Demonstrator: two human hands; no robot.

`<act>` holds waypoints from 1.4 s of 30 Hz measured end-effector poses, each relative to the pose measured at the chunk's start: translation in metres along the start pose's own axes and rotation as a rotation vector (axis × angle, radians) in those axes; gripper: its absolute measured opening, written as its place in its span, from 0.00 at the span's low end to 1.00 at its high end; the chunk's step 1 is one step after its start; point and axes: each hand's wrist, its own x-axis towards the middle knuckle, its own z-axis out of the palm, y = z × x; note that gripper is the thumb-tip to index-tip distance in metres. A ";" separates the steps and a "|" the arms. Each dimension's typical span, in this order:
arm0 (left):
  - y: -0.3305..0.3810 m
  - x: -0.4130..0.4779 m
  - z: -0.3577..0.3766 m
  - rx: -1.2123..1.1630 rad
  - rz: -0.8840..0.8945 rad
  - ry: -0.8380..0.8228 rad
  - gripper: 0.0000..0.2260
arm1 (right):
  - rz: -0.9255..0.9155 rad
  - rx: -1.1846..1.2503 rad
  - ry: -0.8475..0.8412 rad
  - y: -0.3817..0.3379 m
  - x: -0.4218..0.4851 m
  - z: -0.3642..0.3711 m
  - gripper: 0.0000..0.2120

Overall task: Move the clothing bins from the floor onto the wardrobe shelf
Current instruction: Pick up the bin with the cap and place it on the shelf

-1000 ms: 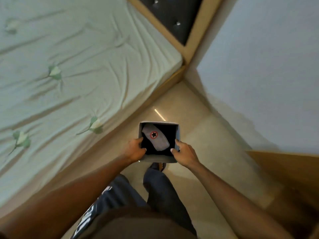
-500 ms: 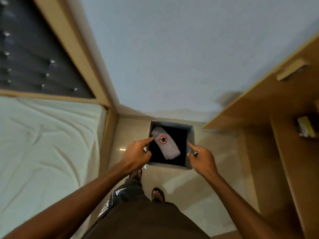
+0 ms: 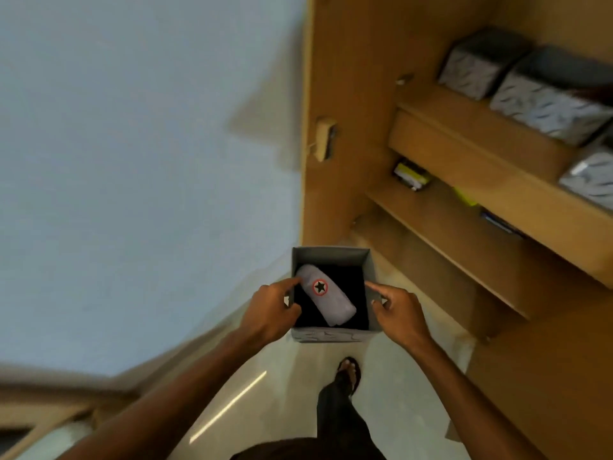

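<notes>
Left hand (image 3: 268, 313) and right hand (image 3: 398, 310) grip the small grey fabric bin (image 3: 331, 336) by its sides, rolled grey star-badge cloth (image 3: 331, 303) inside, wooden wardrobe shelf (image 3: 464, 137) nearby.

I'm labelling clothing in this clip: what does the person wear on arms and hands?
Nothing visible: the left hand and right hand are bare, with no gloves, rings or watch, and both forearms are uncovered to the frame edge, no sleeve in view.
</notes>
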 end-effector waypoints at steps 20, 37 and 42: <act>0.283 0.326 0.050 0.037 0.408 -0.042 0.25 | 0.134 0.103 0.427 0.116 0.246 -0.240 0.18; 0.390 0.577 0.031 0.090 0.625 -0.040 0.14 | 0.331 0.529 0.469 0.116 0.487 -0.312 0.19; 0.368 0.601 0.039 0.474 0.725 -0.189 0.34 | 0.254 0.515 0.349 0.131 0.512 -0.311 0.47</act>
